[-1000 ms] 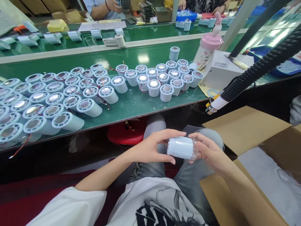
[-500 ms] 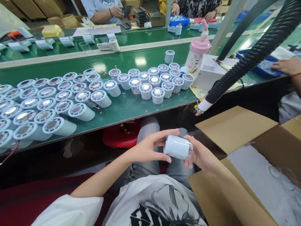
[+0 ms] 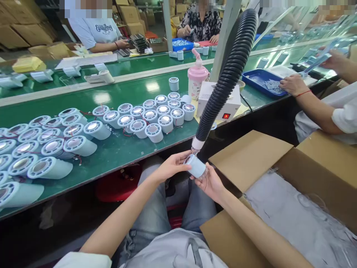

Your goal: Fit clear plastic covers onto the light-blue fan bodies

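Observation:
Between my two hands is a light-blue cylindrical housing (image 3: 197, 166) with a clear plastic cover on its lower right end. My left hand (image 3: 175, 164) grips its upper left end, fingers and thumb around it. At the other end my right hand (image 3: 208, 181) is closed on the clear cover. The housing is tilted, its open ring end up beside the nozzle of a black corrugated hose (image 3: 223, 74). Whether the nozzle touches it, I cannot tell. Many similar light-blue housings (image 3: 154, 133) stand on the green bench (image 3: 117, 156), several with red wires.
A white box with a lit red switch (image 3: 219, 104) and a pink cup (image 3: 197, 76) stand behind the hose. An open cardboard carton (image 3: 253, 160) with clear plastic parts is at my right. A co-worker's hand (image 3: 294, 85) is by a blue tray (image 3: 262, 82).
My view has turned to the right. The housing has come up under the hose nozzle and tilted, its ring end now facing upward. Both hands have kept hold of it.

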`<action>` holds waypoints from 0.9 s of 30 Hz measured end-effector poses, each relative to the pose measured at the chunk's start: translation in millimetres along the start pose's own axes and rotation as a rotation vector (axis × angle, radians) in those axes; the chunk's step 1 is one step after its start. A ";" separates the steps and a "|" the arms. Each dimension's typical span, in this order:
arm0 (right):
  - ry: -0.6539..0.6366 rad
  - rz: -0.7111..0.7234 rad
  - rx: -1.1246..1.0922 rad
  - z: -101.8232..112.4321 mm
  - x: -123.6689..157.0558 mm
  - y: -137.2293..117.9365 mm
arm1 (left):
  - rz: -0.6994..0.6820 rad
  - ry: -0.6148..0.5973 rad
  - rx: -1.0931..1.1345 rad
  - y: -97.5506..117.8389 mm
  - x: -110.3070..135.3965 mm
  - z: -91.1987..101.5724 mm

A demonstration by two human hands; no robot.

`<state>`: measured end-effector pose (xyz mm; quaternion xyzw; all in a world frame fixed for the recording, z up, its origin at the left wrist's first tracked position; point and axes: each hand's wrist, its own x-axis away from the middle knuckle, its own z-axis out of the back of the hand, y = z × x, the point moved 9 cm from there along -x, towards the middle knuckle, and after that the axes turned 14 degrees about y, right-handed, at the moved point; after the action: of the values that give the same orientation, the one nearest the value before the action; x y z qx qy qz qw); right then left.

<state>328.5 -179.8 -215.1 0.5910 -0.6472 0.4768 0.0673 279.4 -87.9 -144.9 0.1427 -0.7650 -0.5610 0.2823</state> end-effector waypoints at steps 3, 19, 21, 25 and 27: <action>-0.049 -0.051 0.056 -9.0 1.0 -2.1 | -0.007 0.037 -0.012 4.8 3.7 7.9; -0.238 0.114 0.298 -26.6 49.4 -18.8 | -0.245 0.010 0.047 26.5 66.8 4.4; -0.251 0.128 0.325 -28.9 58.6 -20.9 | -0.266 0.004 0.022 31.0 75.3 0.6; -0.284 0.131 0.384 -34.1 72.1 -21.0 | -0.308 0.025 -0.048 38.4 92.9 -4.1; -0.294 0.098 0.407 -35.4 76.7 -17.5 | -0.332 0.048 -0.101 41.5 102.5 -5.5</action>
<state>303.7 -206.3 -136.8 0.6232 -0.5686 0.5089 -0.1713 204.8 -133.4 -76.9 0.2662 -0.6948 -0.6340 0.2110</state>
